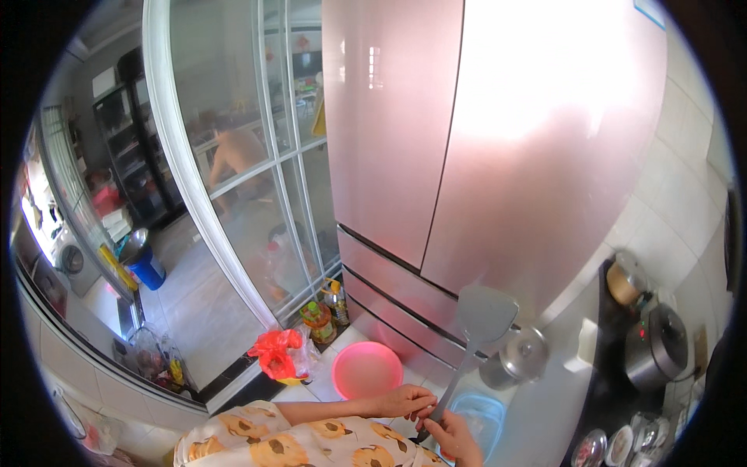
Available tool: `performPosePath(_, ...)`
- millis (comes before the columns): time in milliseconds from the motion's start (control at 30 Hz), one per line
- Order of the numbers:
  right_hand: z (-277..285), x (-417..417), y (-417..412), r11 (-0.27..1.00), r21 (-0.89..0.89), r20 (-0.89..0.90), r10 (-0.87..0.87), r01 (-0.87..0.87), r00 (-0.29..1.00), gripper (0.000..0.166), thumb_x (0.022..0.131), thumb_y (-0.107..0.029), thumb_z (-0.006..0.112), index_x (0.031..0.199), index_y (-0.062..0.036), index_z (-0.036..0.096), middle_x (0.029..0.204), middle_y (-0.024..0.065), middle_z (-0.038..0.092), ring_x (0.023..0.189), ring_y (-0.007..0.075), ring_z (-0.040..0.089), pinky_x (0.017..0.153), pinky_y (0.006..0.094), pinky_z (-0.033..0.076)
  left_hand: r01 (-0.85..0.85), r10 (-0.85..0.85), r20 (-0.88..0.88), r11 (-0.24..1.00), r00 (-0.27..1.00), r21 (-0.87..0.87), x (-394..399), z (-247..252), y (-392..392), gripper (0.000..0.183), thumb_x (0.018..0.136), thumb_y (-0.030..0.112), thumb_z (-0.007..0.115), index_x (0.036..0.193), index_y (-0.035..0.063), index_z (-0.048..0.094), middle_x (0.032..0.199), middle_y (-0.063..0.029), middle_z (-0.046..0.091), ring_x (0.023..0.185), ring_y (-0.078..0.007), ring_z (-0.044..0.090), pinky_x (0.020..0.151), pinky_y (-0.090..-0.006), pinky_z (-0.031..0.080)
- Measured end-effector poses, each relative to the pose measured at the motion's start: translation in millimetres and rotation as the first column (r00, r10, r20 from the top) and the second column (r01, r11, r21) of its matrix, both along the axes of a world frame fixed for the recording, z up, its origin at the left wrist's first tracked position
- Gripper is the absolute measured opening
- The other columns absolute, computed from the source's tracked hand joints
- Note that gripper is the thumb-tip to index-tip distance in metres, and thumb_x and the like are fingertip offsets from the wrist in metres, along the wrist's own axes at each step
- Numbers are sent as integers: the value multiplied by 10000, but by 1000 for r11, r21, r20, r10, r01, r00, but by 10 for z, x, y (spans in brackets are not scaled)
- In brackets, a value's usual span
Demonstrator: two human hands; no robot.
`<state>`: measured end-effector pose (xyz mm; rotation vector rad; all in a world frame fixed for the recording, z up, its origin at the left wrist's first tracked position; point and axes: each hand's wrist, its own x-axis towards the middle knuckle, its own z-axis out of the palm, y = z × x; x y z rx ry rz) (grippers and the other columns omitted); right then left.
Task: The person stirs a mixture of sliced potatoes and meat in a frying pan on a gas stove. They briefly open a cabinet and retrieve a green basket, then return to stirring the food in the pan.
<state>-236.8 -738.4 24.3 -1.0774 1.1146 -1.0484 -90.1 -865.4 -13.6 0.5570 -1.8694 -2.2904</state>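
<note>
My right hand (454,439) grips the handle of a grey wok spatula (485,318), whose broad blade points up and away from me in front of the refrigerator drawers. My left hand (407,401) is beside that handle with its fingers curled towards it. Whether those fingers grip the handle or only touch it, I cannot tell. Below my right hand is a light blue plastic basin (501,415), partly hidden by the hand. A pink basin (335,378) stands on the floor beyond my left forearm. Right of the spatula stands a lidded metal pot (527,354).
A pink refrigerator (397,146) rises ahead. Left of it, bottles (319,327) and a red plastic bag (276,353) sit by a sliding glass door (230,134), behind which a person (239,152) bends. A rice cooker (656,347) and several dishes (618,445) are on the right.
</note>
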Motion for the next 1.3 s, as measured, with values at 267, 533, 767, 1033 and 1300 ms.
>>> performPosePath(267, 176, -108, -455, 993, 86, -55, -81, 85, 995, 166, 897, -115, 527, 1035, -27, 557, 889, 55, 617, 803, 140, 569, 725, 269, 444, 47, -45, -43, 997, 998, 60, -321, 4, -528, 317, 965, 340, 440, 846, 76, 570, 570, 56, 469, 525, -41, 432, 493, -206, 346)
performPosePath(533, 39, -25, -773, 959, 186, -175, -183, 215, 967, 117, 887, -83, 539, 912, 21, 586, 858, 92, 640, 774, 168, 602, 708, 291, 472, 119, -113, -55, 985, 992, 122, -421, -251, -899, 289, 959, 317, 472, 895, 58, 585, 571, 49, 467, 527, -40, 422, 470, -203, 338)
performPosePath(767, -184, 103, -758, 944, 132, -45, -299, 303, 953, 197, 920, -92, 528, 1089, 2, 562, 944, 26, 632, 867, 96, 572, 765, 249, 483, 287, -290, -48, 886, 956, 363, -478, -396, -1045, 268, 978, 246, 419, 1052, 30, 559, 558, 1, 473, 459, -106, 499, 454, -232, 390)
performPosePath(1033, -192, 307, -279, 835, 53, -72, -544, 548, 836, 235, 930, -187, 530, 1111, -38, 552, 949, 44, 653, 839, 104, 561, 739, 265, 456, 407, -456, 179, 878, 872, 250, -786, -266, -810, 264, 970, 210, 418, 1052, 22, 583, 629, -25, 535, 503, -114, 546, 506, -239, 449)
performPosePath(1300, -144, 775, 737, 631, 20, -22, -775, 776, 631, 252, 931, -197, 518, 1114, -26, 540, 945, 39, 638, 879, 108, 557, 803, 294, 458, 609, -611, 116, 791, 783, 51, -1002, -352, 57, 274, 956, 238, 457, 977, 32, 636, 702, -21, 574, 589, -90, 538, 536, -222, 443)
